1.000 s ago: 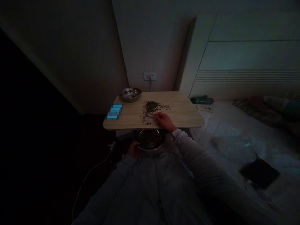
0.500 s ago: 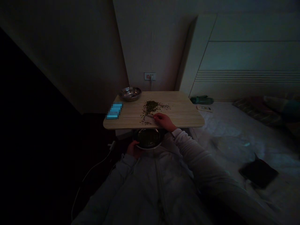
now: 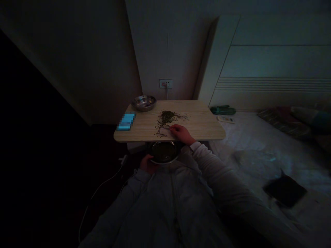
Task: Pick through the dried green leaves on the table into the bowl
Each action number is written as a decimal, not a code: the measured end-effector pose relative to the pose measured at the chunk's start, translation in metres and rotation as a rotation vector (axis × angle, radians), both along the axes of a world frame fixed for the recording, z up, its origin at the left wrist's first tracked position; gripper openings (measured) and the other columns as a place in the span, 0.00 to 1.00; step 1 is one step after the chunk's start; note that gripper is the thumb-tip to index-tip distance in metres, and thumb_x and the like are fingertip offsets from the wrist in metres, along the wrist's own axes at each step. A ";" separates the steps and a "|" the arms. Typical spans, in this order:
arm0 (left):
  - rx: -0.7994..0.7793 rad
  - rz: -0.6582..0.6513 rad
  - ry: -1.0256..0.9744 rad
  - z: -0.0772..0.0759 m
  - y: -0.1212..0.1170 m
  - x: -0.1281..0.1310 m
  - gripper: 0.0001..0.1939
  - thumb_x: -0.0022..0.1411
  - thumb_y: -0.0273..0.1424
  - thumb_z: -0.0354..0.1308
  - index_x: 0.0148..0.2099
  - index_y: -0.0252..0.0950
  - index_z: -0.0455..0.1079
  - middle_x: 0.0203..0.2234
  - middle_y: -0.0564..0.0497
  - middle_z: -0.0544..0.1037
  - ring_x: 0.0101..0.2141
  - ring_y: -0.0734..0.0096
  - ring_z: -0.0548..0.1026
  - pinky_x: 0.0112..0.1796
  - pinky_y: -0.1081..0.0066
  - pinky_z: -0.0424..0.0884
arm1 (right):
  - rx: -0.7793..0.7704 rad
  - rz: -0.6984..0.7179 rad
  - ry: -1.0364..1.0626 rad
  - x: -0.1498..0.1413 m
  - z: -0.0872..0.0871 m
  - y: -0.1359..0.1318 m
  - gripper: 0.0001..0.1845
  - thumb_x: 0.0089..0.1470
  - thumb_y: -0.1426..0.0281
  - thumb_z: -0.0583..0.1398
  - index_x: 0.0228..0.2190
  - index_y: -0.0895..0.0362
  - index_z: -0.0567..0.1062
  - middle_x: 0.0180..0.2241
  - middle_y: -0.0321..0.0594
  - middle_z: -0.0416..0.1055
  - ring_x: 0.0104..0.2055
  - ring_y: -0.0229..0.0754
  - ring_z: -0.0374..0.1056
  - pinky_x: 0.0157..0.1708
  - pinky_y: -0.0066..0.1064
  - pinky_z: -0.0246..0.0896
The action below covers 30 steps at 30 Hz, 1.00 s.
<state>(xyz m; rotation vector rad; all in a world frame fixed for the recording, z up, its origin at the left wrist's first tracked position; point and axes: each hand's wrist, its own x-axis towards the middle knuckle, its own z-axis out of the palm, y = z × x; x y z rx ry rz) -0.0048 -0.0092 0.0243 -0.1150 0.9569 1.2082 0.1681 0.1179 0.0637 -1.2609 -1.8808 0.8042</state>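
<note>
A pile of small green beans (image 3: 167,117) lies on the light wooden table (image 3: 205,120), with stray ones scattered toward the front edge. My right hand (image 3: 181,133) rests at the pile's near right side, thumb and fingers pinched together. What they hold, if anything, is too small to make out. Below the table's front edge, my left hand (image 3: 148,164) grips the rim of a metal bowl (image 3: 164,162). Its inside is dark, and the contents are hard to tell.
A second metal bowl (image 3: 143,103) stands at the table's back left, with a lit, blurred-out phone (image 3: 126,122) in front of it. To the right is a bed (image 3: 248,134) with a remote (image 3: 226,119), a green bottle-like thing (image 3: 222,110) and a dark flat object (image 3: 285,190). A white cable (image 3: 99,187) hangs at left.
Almost nothing differs. Both hands stay in place, the right one pinched by the beans and the left one on the bowl.
</note>
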 end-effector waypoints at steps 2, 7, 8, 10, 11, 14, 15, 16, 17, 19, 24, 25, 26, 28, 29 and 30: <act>0.000 -0.008 -0.004 0.000 0.000 0.000 0.16 0.48 0.17 0.50 0.39 0.31 0.70 0.23 0.50 0.78 0.31 0.62 0.77 0.34 0.63 0.74 | -0.012 0.009 0.006 0.001 0.000 0.000 0.09 0.51 0.67 0.59 0.33 0.57 0.76 0.27 0.36 0.73 0.29 0.37 0.66 0.32 0.28 0.59; -0.002 0.001 0.012 -0.004 0.000 -0.002 0.14 0.48 0.18 0.51 0.38 0.31 0.70 0.21 0.50 0.77 0.26 0.64 0.76 0.32 0.64 0.74 | 0.004 0.008 -0.005 0.001 -0.001 0.000 0.09 0.51 0.66 0.59 0.33 0.57 0.77 0.29 0.37 0.74 0.31 0.38 0.67 0.34 0.29 0.59; -0.004 0.006 0.016 -0.005 0.001 -0.002 0.15 0.48 0.18 0.51 0.39 0.32 0.70 0.21 0.51 0.76 0.25 0.65 0.76 0.32 0.64 0.74 | 0.001 0.008 -0.012 0.001 -0.001 0.000 0.09 0.51 0.66 0.59 0.33 0.57 0.77 0.29 0.37 0.74 0.31 0.38 0.67 0.35 0.30 0.60; -0.012 0.009 0.020 -0.005 0.002 -0.002 0.17 0.47 0.17 0.51 0.41 0.32 0.70 0.21 0.51 0.77 0.25 0.65 0.76 0.32 0.63 0.74 | -0.009 0.011 -0.021 0.001 -0.001 0.000 0.10 0.51 0.66 0.59 0.34 0.57 0.77 0.29 0.37 0.74 0.31 0.38 0.67 0.36 0.30 0.60; -0.018 0.006 0.019 -0.005 0.002 -0.002 0.18 0.47 0.17 0.51 0.42 0.32 0.70 0.22 0.51 0.77 0.26 0.64 0.76 0.33 0.63 0.74 | -0.013 0.016 -0.021 0.001 -0.001 0.000 0.10 0.51 0.66 0.59 0.34 0.57 0.77 0.29 0.37 0.74 0.31 0.38 0.66 0.36 0.30 0.60; -0.016 0.002 0.017 -0.005 0.001 -0.002 0.19 0.47 0.18 0.50 0.42 0.32 0.70 0.22 0.49 0.77 0.27 0.62 0.76 0.33 0.62 0.74 | -0.027 0.020 -0.005 0.001 -0.001 0.000 0.10 0.51 0.66 0.59 0.33 0.57 0.77 0.28 0.37 0.74 0.31 0.38 0.66 0.35 0.30 0.60; -0.006 0.004 0.017 -0.004 0.001 -0.002 0.19 0.48 0.18 0.50 0.42 0.32 0.70 0.22 0.49 0.77 0.27 0.62 0.77 0.33 0.61 0.74 | -0.031 0.017 0.003 0.001 -0.001 0.000 0.10 0.51 0.66 0.59 0.33 0.57 0.76 0.28 0.36 0.74 0.30 0.38 0.66 0.35 0.30 0.60; 0.005 0.005 0.017 -0.004 0.001 -0.002 0.18 0.48 0.18 0.50 0.42 0.32 0.71 0.22 0.49 0.77 0.27 0.62 0.77 0.33 0.61 0.74 | -0.036 0.012 0.013 0.001 -0.002 0.000 0.09 0.50 0.66 0.59 0.33 0.57 0.76 0.27 0.36 0.73 0.30 0.38 0.66 0.35 0.30 0.60; 0.015 0.003 0.021 -0.004 0.000 -0.002 0.18 0.48 0.18 0.50 0.41 0.32 0.71 0.22 0.49 0.78 0.27 0.63 0.77 0.33 0.62 0.74 | -0.038 0.008 0.026 0.001 -0.002 0.001 0.09 0.50 0.66 0.60 0.32 0.57 0.76 0.26 0.36 0.73 0.29 0.37 0.66 0.34 0.30 0.60; 0.024 -0.009 0.036 -0.004 -0.001 -0.002 0.15 0.49 0.18 0.50 0.40 0.32 0.71 0.22 0.50 0.78 0.26 0.64 0.76 0.31 0.63 0.73 | -0.032 0.009 0.058 0.001 -0.003 0.001 0.09 0.50 0.66 0.59 0.32 0.57 0.76 0.25 0.35 0.73 0.28 0.37 0.65 0.33 0.29 0.60; 0.016 -0.020 0.063 -0.006 -0.001 -0.003 0.12 0.50 0.19 0.51 0.37 0.32 0.71 0.21 0.50 0.77 0.22 0.67 0.74 0.26 0.67 0.72 | -0.029 0.024 0.105 0.003 -0.003 0.001 0.09 0.49 0.66 0.59 0.31 0.57 0.76 0.23 0.34 0.72 0.27 0.36 0.65 0.30 0.28 0.60; 0.013 -0.022 0.061 -0.006 0.000 -0.004 0.12 0.50 0.19 0.51 0.37 0.32 0.71 0.22 0.50 0.77 0.23 0.67 0.74 0.26 0.68 0.71 | -0.036 0.023 0.110 0.003 -0.002 0.000 0.08 0.48 0.67 0.59 0.31 0.57 0.76 0.23 0.34 0.72 0.27 0.36 0.65 0.30 0.27 0.59; 0.010 -0.023 0.059 -0.006 0.000 -0.004 0.13 0.50 0.19 0.51 0.37 0.32 0.70 0.22 0.50 0.77 0.23 0.67 0.74 0.26 0.68 0.71 | -0.045 0.019 0.113 0.003 -0.001 -0.001 0.08 0.48 0.67 0.59 0.30 0.57 0.76 0.23 0.34 0.72 0.27 0.36 0.65 0.31 0.27 0.59; 0.006 -0.025 0.055 -0.007 0.001 -0.004 0.14 0.49 0.19 0.50 0.39 0.32 0.70 0.22 0.51 0.77 0.23 0.67 0.74 0.26 0.68 0.72 | -0.063 0.009 0.103 0.002 0.001 -0.002 0.07 0.48 0.68 0.59 0.30 0.58 0.75 0.24 0.34 0.72 0.27 0.36 0.65 0.31 0.27 0.59; 0.005 -0.022 0.052 -0.007 0.001 -0.004 0.15 0.49 0.19 0.50 0.40 0.33 0.70 0.21 0.51 0.76 0.23 0.67 0.74 0.26 0.67 0.72 | -0.071 0.005 0.091 0.002 0.002 -0.003 0.07 0.48 0.69 0.59 0.29 0.58 0.75 0.24 0.34 0.72 0.27 0.36 0.65 0.31 0.27 0.59; 0.004 -0.020 0.047 -0.007 0.001 -0.004 0.16 0.48 0.19 0.50 0.41 0.32 0.70 0.21 0.51 0.76 0.22 0.67 0.74 0.27 0.67 0.72 | -0.076 0.002 0.076 0.002 0.003 -0.004 0.07 0.48 0.69 0.60 0.29 0.58 0.76 0.24 0.34 0.72 0.27 0.36 0.65 0.30 0.27 0.58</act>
